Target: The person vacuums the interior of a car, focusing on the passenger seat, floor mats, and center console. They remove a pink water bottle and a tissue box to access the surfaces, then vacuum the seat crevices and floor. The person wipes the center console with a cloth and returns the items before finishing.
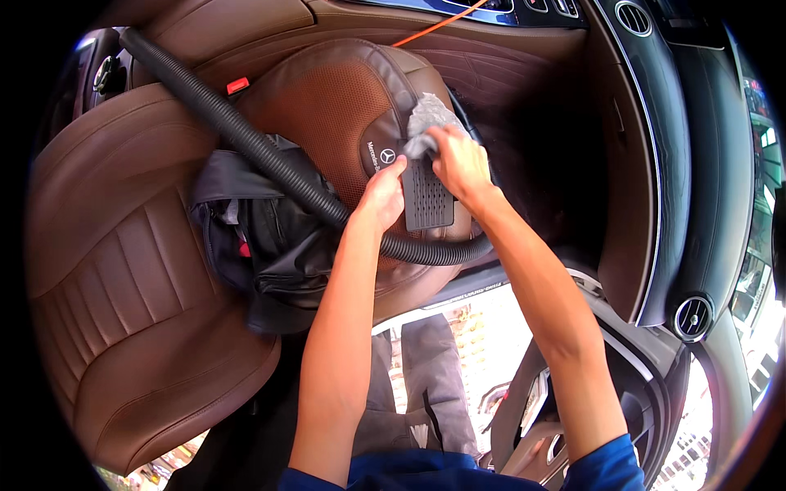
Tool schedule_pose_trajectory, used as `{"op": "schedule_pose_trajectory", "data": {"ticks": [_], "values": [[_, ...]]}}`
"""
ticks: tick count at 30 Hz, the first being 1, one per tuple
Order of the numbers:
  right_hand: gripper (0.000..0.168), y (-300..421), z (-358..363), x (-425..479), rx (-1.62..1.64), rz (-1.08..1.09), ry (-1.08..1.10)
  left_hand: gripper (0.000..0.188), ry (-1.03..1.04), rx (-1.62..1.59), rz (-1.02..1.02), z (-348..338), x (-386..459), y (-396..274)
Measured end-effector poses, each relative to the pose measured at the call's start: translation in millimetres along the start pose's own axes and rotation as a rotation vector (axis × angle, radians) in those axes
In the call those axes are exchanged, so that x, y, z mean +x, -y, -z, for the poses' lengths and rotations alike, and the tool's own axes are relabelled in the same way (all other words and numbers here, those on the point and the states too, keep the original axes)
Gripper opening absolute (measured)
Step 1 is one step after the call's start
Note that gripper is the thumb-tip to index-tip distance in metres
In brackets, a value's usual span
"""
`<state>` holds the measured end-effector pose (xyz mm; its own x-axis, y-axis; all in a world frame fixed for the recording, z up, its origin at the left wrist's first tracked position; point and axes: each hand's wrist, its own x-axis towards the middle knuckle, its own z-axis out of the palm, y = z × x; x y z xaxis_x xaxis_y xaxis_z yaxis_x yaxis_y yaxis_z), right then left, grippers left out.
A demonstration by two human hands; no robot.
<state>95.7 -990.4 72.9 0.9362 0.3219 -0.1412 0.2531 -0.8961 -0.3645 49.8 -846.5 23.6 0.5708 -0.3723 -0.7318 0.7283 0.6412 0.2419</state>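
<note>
My left hand [384, 195] grips the left edge of a black slotted plastic panel [430, 202], its thumb near the upper corner. In my right hand [460, 162] is a bunched grey cloth [431, 115], pressed against the upper end of the panel. Fingers and cloth cover that end, so its outline there is hidden. Both hands are over the front part of a brown car seat cushion, which carries a mesh seat cover [331, 101] with a Mercedes-Benz mark.
A black corrugated hose [245, 135] crosses the seat and curves below the panel. Beside the brown backrest [141, 264] lies a black bag [288, 233], partly open. A red buckle [237, 85], an orange cord [439, 24], the dashboard [706, 172] and the door sill [470, 291] surround the seat.
</note>
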Motion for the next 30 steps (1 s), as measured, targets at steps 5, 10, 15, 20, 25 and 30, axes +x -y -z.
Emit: {"op": "schedule_pose_trajectory", "data": {"ticks": [5, 10, 15, 20, 25, 30], "values": [[0.029, 25, -4, -2, 0.156, -0.052, -0.458, 0.031, -0.058, -0.037, -0.081, -4, -4, 12], [0.031, 2, 3, -10, -0.059, 0.072, 0.077, 0.033, -0.019, -0.078, -0.093, 5, 3, 16], [0.027, -93, 44, -39, -0.085, -0.62, -0.049, 0.04, -0.015, -0.129, -0.033, -1, 1, 14], [0.043, 23, -1, -62, 0.311, 0.118, -0.245, 0.038, -0.091, -0.067, -0.077, 2, -4, 6], [0.03, -31, -7, -93, -0.01, -0.046, 0.199, 0.035, 0.031, -0.186, -0.021, 16, 9, 20], [0.021, -72, 51, -93, 0.203, -0.564, -0.038, 0.043, -0.037, -0.087, -0.048, 7, -2, 15]]}}
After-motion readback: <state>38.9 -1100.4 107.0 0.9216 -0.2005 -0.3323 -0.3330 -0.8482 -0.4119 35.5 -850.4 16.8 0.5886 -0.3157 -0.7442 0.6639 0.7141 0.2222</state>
